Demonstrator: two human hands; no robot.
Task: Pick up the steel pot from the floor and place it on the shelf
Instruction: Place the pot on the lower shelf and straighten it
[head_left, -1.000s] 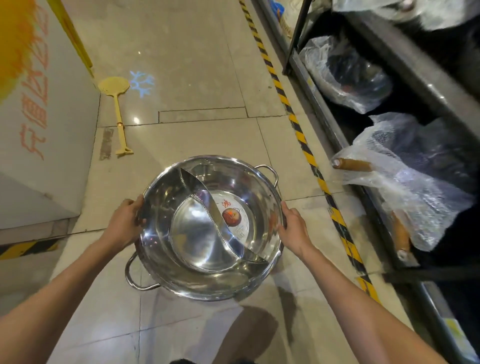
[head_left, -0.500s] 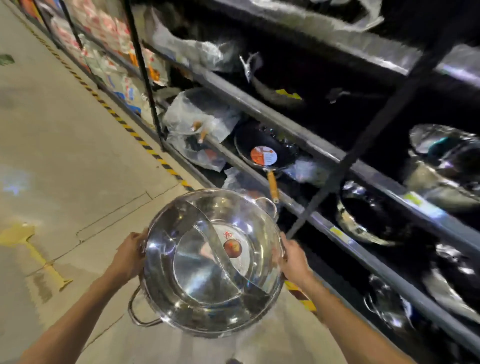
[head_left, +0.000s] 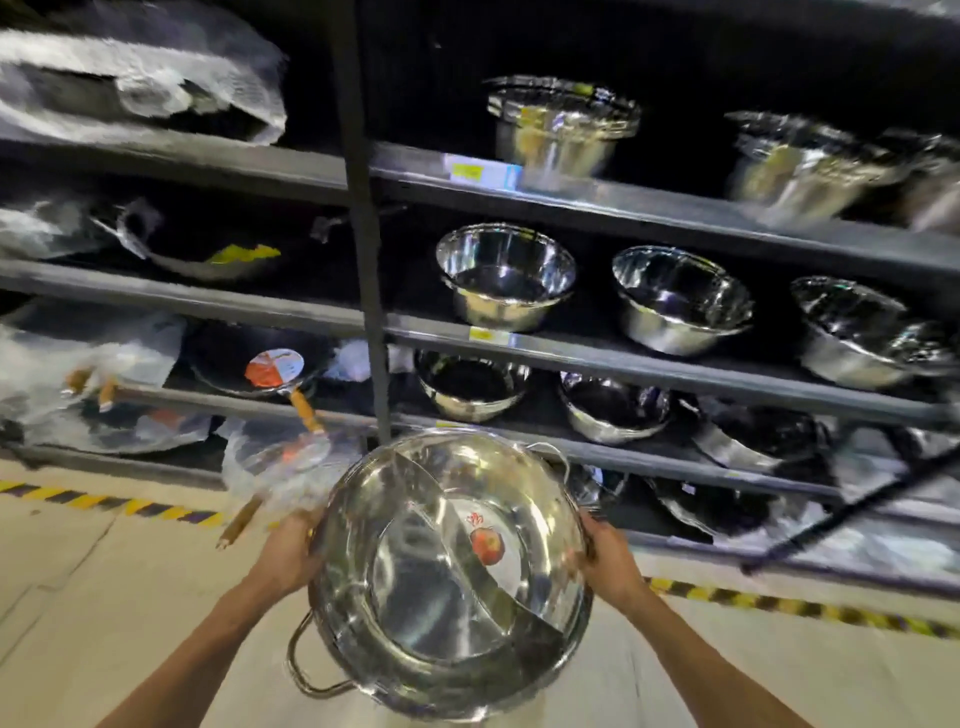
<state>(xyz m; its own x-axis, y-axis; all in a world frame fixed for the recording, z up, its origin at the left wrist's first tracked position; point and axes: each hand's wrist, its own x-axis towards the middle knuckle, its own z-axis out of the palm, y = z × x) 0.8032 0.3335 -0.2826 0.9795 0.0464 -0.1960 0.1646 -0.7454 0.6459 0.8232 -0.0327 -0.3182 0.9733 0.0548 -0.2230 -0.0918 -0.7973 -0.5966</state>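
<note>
Steel, shiny and round, the pot (head_left: 451, 574) fills the lower middle of the view, held up off the floor in front of a dark metal shelf (head_left: 649, 364). A curved divider splits its inside into two halves, and a red sticker sits on the bottom of the right half. One loop handle points toward the person at the lower left, the other toward the shelf at the upper right.

The left hand (head_left: 284, 556) grips the left rim, fingers curled around the edge. The right hand (head_left: 609, 556) grips the right rim the same way, fingers wrapped over the lip. Both forearms reach up from the bottom of the frame.

Shelf boards run across the view in several tiers. Steel bowls (head_left: 506, 275) stand in rows on the right side; plastic-wrapped pans (head_left: 272, 371) lie on the left. A black upright post (head_left: 363, 218) stands between them, just behind the pot.

The lifting appears done and the carry toward the shelf is under way. The next move likely calls for choosing an open gap between the bowls, raising the pot to that tier, and sliding it in level without knocking the post or neighbouring bowls.
</note>
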